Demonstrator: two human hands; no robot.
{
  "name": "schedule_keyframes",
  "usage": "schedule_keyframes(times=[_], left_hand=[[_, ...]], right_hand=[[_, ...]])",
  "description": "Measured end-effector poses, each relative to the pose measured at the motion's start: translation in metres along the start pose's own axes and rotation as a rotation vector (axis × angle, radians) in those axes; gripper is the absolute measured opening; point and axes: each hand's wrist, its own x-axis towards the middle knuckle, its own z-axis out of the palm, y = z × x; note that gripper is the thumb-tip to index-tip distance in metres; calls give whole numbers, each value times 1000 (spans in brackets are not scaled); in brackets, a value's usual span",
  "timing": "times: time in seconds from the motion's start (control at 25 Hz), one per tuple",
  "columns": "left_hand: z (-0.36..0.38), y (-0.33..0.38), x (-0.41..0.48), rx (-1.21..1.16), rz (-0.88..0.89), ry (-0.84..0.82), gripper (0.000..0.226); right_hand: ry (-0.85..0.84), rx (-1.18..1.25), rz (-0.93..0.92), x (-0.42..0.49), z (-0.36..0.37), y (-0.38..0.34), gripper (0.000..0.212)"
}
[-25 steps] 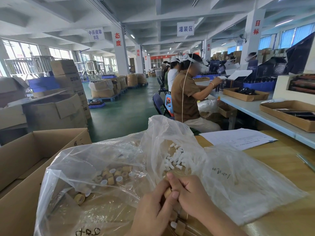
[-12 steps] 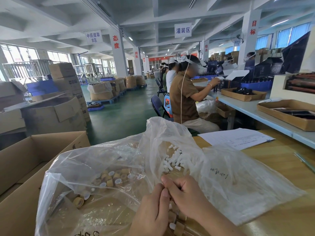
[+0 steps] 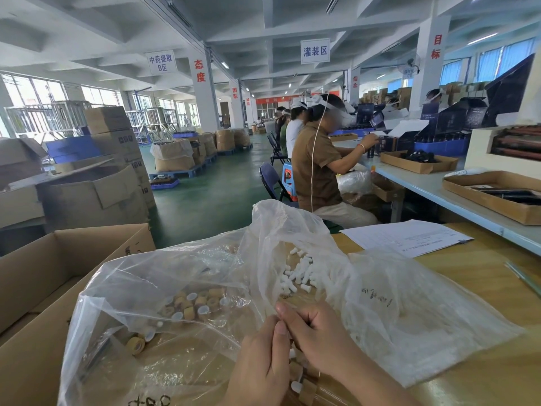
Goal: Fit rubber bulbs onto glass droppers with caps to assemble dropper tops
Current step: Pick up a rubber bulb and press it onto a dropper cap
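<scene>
Head view: the left hand (image 3: 260, 367) and right hand (image 3: 319, 335) meet at 6 o'clock of the picture, thumbs touching and fingers curled inward. What they grip is hidden between them, so I cannot tell it. Just under the hands, at 6 o'clock from them, lie dropper tops (image 3: 296, 373): tan caps w/ white bulb ends. About 3 are seen; the rest is covered. At 12 o'clock from the hands is a heap of white rubber bulbs (image 3: 298, 273), small, short and w/ a flared end, inside a clear plastic bag (image 3: 409, 317). They are several dozen, too many to count exactly. At 10 o'clock a second clear bag (image 3: 131, 288) holds tan caps (image 3: 190, 303), some w/ a white inside. Approx. 15 are visible. A cardboard box (image 3: 44, 273) stands at 9 o'clock and 1 paper sheet (image 3: 407, 237) lies on the wooden table (image 3: 483, 376) at 1 o'clock.
</scene>
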Motion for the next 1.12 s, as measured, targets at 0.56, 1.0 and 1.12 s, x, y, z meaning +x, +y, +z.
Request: schedule_keyframes(times=[0.56,1.0,1.12], left_hand=[[-14,-7,4,250,58,5,22],[-7,-9,1,176,-36,63,35],[-8,-10,1,200,-10,-2,28]], right_hand=[[397,99,-42,9,-44,20,53],[142,271,32,3,-27,13,29],[291,297,48,6,-30,15,17]])
